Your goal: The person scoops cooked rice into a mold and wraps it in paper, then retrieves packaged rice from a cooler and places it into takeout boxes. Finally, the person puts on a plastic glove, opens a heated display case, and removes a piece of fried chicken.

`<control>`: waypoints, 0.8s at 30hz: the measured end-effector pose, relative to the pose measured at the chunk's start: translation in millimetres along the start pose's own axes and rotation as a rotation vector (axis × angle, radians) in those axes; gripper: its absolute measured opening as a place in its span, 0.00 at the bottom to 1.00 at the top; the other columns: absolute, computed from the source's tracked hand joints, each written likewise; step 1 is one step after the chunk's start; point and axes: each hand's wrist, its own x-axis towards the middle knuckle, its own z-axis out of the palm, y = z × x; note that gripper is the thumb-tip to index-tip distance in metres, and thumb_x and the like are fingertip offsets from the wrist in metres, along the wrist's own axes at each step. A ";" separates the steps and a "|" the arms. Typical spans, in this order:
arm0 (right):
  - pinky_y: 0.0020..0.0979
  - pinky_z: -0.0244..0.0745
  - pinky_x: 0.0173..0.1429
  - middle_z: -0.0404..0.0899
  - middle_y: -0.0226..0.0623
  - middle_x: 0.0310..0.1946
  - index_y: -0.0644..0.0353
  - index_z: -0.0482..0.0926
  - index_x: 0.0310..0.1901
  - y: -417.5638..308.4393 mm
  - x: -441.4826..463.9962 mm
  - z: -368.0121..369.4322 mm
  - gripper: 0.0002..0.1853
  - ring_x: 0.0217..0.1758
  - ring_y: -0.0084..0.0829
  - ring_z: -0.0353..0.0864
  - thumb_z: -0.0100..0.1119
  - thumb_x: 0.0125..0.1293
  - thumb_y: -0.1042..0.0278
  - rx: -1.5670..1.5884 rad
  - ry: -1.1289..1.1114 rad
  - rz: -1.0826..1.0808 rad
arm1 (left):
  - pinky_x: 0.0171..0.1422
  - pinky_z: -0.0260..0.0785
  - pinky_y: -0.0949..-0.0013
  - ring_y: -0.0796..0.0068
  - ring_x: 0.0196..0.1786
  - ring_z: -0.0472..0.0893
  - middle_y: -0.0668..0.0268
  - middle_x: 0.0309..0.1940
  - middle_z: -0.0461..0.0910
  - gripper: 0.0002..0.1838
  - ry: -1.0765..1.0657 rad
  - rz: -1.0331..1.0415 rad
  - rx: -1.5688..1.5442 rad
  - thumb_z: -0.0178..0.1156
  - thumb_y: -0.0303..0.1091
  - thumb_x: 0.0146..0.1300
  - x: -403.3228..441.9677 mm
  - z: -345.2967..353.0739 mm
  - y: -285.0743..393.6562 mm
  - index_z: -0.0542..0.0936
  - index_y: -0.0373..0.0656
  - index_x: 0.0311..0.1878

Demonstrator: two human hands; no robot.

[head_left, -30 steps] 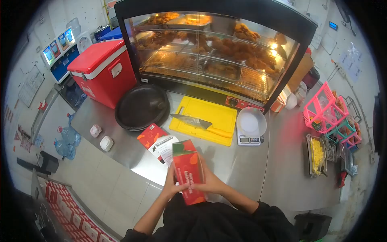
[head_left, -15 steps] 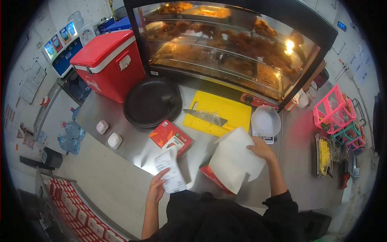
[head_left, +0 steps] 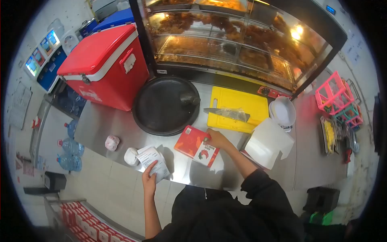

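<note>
My left hand (head_left: 149,177) pinches a printed paper slip (head_left: 151,158) at the front edge of the steel counter. Just behind the slip sits a white paper-wrapped bundle (head_left: 131,157), partly covered by it; another wrapped bundle (head_left: 112,142) with reddish print lies farther left. My right hand (head_left: 217,139) grips the far right edge of a closed red-and-white cardboard box (head_left: 193,145) lying flat on the counter. To the right of that arm stands another box (head_left: 266,145), its white lid flaps raised; its contents are hidden.
Behind the boxes, a knife (head_left: 225,113) and a clear plastic bag lie on a yellow cutting board (head_left: 242,99). Black round trays (head_left: 161,105), a red cooler (head_left: 105,64) and white bowls (head_left: 284,111) stand around. A heated glass cabinet (head_left: 225,76) holds fried food.
My right hand has let go of the open-flapped box, which now stands farther right, and has moved left onto the closed red box. The slip stays in my left hand, now lower-left. The view has shifted.
</note>
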 end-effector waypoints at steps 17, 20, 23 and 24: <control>0.75 0.36 0.60 0.28 0.54 0.70 0.45 0.35 0.71 -50.3 -85.4 88.6 0.68 0.72 0.60 0.26 0.70 0.31 0.34 -0.093 0.294 0.273 | 0.60 0.62 0.65 0.56 0.56 0.71 0.45 0.53 0.69 0.25 -0.216 0.114 0.263 0.49 0.25 0.61 17.8 96.3 -49.8 0.62 0.32 0.63; 0.75 0.37 0.59 0.29 0.61 0.69 0.45 0.32 0.71 -47.0 -80.6 95.0 0.71 0.72 0.62 0.29 0.70 0.30 0.32 -0.079 0.316 0.292 | 0.63 0.60 0.65 0.59 0.59 0.70 0.47 0.55 0.68 0.24 -0.266 0.173 0.211 0.42 0.19 0.60 12.4 109.3 -54.7 0.64 0.31 0.62; 0.74 0.38 0.60 0.33 0.64 0.67 0.44 0.31 0.71 -45.5 -81.5 83.1 0.71 0.71 0.62 0.35 0.71 0.30 0.34 -0.069 0.302 0.267 | 0.66 0.56 0.65 0.59 0.63 0.66 0.48 0.58 0.65 0.23 -0.298 0.098 0.140 0.42 0.19 0.60 7.4 108.6 -59.4 0.66 0.31 0.60; 0.73 0.38 0.60 0.34 0.64 0.67 0.44 0.30 0.71 -44.2 -81.3 79.5 0.71 0.70 0.62 0.36 0.71 0.30 0.35 -0.081 0.261 0.282 | 0.66 0.56 0.65 0.58 0.63 0.66 0.48 0.59 0.65 0.22 -0.302 0.133 0.176 0.45 0.21 0.60 2.9 109.8 -60.2 0.66 0.31 0.60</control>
